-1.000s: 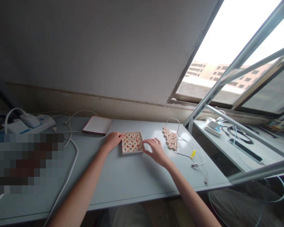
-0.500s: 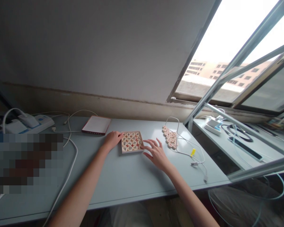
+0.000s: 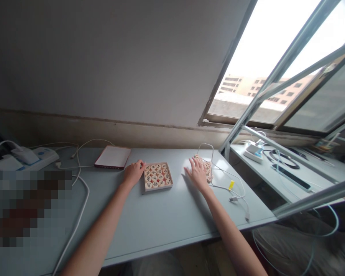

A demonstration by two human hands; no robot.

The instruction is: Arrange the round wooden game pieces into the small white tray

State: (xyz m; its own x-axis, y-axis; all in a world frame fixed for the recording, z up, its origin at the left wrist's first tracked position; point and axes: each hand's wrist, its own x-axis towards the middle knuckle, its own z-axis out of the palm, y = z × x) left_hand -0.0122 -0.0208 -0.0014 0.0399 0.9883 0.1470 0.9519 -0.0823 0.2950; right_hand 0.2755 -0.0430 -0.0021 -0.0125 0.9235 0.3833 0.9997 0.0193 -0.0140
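"As we look along the bench (image 3: pixel 161 226), which way do the loose pieces (image 3: pixel 208 168) lie from our hands?"

"Right at our right hand (image 3: pixel 197 175)! We have its fingers spread wide over the left side of the cluster, contact too close to call."

"And the long axis?"

"Slanting from the wall side towards us, angling right as it comes nearer, though our fingers hide part of it."

"What about our left hand (image 3: pixel 133 173)?"

"Well apart from the right, over at the far-left corner of the square box (image 3: pixel 158 188)! Fingertips bunched at the rim; gripping or merely resting, we can't tell."

"So we have boxed pieces (image 3: pixel 154 178) in rows between our hands, loose ones further right?"

"Exactly, with a stretch of bench separating them, and our right hand is nearer the loose cluster by a long way!"
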